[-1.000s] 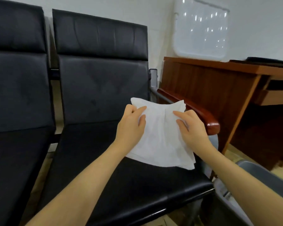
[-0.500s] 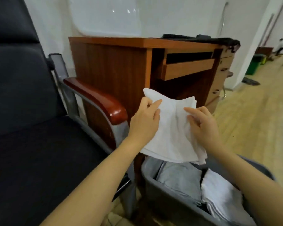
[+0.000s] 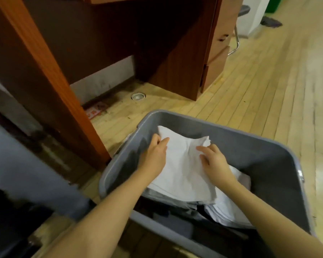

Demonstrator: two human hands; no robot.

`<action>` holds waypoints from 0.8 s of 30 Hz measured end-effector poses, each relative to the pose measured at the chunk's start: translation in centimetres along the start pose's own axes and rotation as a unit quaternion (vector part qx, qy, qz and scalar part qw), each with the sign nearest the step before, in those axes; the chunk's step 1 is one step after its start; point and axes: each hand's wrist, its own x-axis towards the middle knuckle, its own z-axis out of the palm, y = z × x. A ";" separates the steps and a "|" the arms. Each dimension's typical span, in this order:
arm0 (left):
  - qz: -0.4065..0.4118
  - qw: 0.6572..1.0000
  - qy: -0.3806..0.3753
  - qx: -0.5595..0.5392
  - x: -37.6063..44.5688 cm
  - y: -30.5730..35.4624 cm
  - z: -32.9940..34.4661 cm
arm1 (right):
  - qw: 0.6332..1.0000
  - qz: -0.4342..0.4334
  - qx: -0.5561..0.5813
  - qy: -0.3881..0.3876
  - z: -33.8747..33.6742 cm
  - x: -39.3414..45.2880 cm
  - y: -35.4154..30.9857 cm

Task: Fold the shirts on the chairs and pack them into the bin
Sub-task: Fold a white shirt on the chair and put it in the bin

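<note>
A head-worn camera looks down into a grey plastic bin (image 3: pixel 268 164), rectangular with rounded corners and a smooth rolled rim, standing on a floor of pale wooden planks (image 3: pixel 259 81). Two bare forearms reach in from the bottom edge of the view.

Both hands hold a folded white shirt (image 3: pixel 183 170), soft cloth with light creases, roughly square, lying inside the bin towards its 10 o'clock corner. The left hand (image 3: pixel 155 155) grips the shirt's left edge at about 9 o'clock on the cloth: the thumb lies on top and the fingers curl under the fold. The right hand (image 3: pixel 214 161) rests on the shirt's right side at about 3 o'clock, thumb and fingers spread on top and slightly bent; whether any fingers tuck under the cloth cannot be told.

Beneath the shirt, at 5 o'clock inside the bin, lies a stack of other folded white cloth (image 3: pixel 229 211) with layered edges. A folded grey garment (image 3: pixel 175 200) shows under the white shirt at 6 o'clock, and darker fabric fills the bin's near side.

A reddish-brown wooden desk (image 3: pixel 54 43), smooth and flat-panelled, stands at 11 o'clock beyond the bin, with a drawer unit (image 3: pixel 216 58) at 1 o'clock. A small round metal fitting (image 3: pixel 138 96) sits in the floor under the desk.
</note>
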 end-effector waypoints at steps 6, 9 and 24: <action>0.029 0.957 -0.085 0.276 0.6 -4.6 6.6 | 0.976 0.076 -0.174 -0.104 7.9 0.4 3.2; 0.101 0.937 -0.184 0.281 1.3 -5.0 9.0 | 0.987 0.015 -0.135 -0.086 10.9 0.5 3.7; 0.026 0.904 -0.289 0.315 7.1 -7.0 11.6 | 0.951 0.041 -0.203 -0.229 13.5 3.9 7.8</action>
